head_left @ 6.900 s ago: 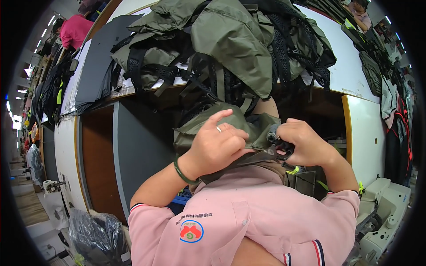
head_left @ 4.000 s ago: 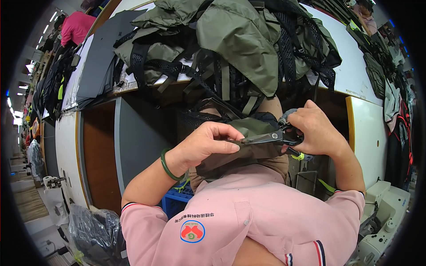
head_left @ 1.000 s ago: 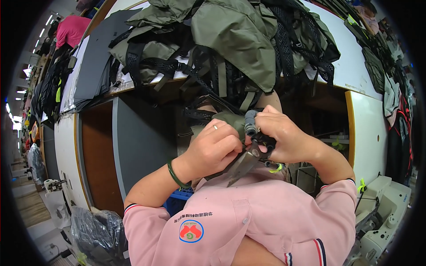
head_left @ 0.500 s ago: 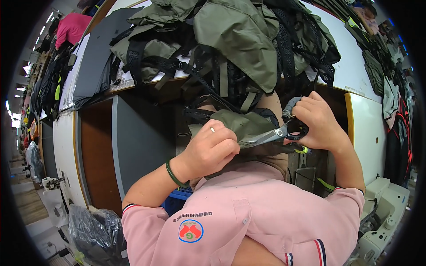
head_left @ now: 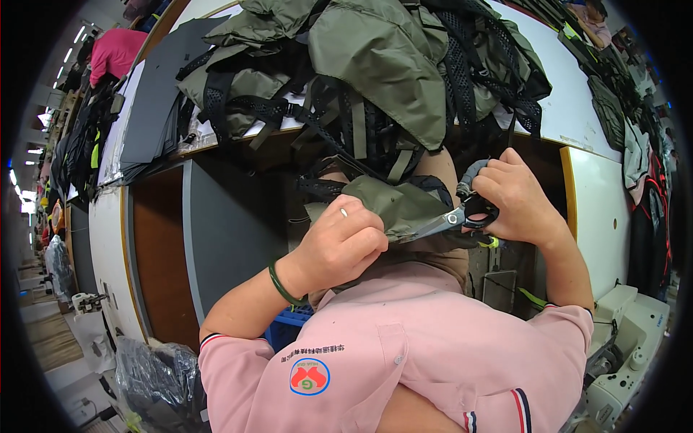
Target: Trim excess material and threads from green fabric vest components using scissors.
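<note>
My right hand (head_left: 514, 196) is closed round the handles of a pair of scissors (head_left: 437, 224). Their blades point left and lie along the lower edge of an olive-green fabric piece (head_left: 393, 203) in my lap, with the tips close to my left fingers. My left hand (head_left: 345, 239), fingers curled together, grips that edge of the fabric; what its fingertips pinch is hidden. From the lap, black mesh straps lead up to a heap of olive-green bags (head_left: 379, 61) hanging over the table edge.
The white table (head_left: 577, 119) carries the heap and a stack of dark grey sheets (head_left: 155, 94). Below are grey and brown partitions (head_left: 231, 231). A sewing machine (head_left: 632, 353) stands at lower right, a plastic-wrapped bundle (head_left: 159, 379) at lower left. A person in pink (head_left: 119, 50) is at far left.
The scissor blades now look more closed than before. Both hands stay in nearly the same place, and the fabric has barely shifted.
</note>
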Demonstrator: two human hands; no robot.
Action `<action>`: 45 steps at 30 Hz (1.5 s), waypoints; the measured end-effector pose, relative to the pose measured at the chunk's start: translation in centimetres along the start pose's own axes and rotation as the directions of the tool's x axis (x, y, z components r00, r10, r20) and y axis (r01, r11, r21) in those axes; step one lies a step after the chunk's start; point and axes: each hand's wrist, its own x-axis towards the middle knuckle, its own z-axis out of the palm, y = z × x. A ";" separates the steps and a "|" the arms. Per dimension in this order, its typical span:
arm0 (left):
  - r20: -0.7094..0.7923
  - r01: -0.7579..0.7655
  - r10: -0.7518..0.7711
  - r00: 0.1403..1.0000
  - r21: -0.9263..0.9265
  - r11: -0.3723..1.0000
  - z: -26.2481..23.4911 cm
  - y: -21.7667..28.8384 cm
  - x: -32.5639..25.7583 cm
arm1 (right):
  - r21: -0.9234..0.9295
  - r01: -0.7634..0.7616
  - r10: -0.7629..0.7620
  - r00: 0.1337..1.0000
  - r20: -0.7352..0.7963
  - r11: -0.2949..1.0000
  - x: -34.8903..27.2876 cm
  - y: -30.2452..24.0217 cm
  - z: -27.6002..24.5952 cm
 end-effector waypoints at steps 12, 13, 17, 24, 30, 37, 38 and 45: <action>-0.015 0.015 -0.015 1.000 -0.004 1.000 0.0 -0.2 -0.3 | -0.028 0.011 -0.010 0.999 0.037 1.000 -0.4 0.6 0.6; -0.019 0.013 -0.013 1.000 -0.003 1.000 0.1 -0.2 -0.3 | -0.029 0.008 -0.007 0.999 0.037 1.000 -0.4 0.6 0.6; -0.027 0.018 -0.018 0.999 -0.012 1.000 -0.3 -0.2 -0.2 | 0.118 -0.071 0.073 0.997 -0.010 0.991 -0.6 1.0 0.7; -0.022 0.042 -0.042 0.999 -0.002 0.999 -0.3 -0.2 -0.3 | 0.302 -0.206 0.232 0.971 -0.053 0.931 -0.3 0.9 0.0; -0.008 0.098 -0.099 0.995 -0.082 0.992 -0.2 -0.5 -0.1 | 0.492 -0.178 0.228 0.973 -0.042 0.852 0.7 -0.7 2.2; 0.051 0.362 -0.369 0.928 -0.358 0.861 0.4 0.0 0.9 | 0.661 -0.023 0.082 0.995 -0.057 0.750 3.2 -3.8 4.4; 0.050 0.364 -0.372 0.927 -0.357 0.860 0.3 -0.1 0.8 | 0.667 -0.018 0.097 0.992 -0.082 0.745 3.3 -3.7 4.4; -0.025 0.350 -0.376 0.926 -0.313 0.883 -0.6 -0.5 -1.0 | 0.201 -0.048 0.055 0.998 -0.030 0.978 0.9 -0.3 2.0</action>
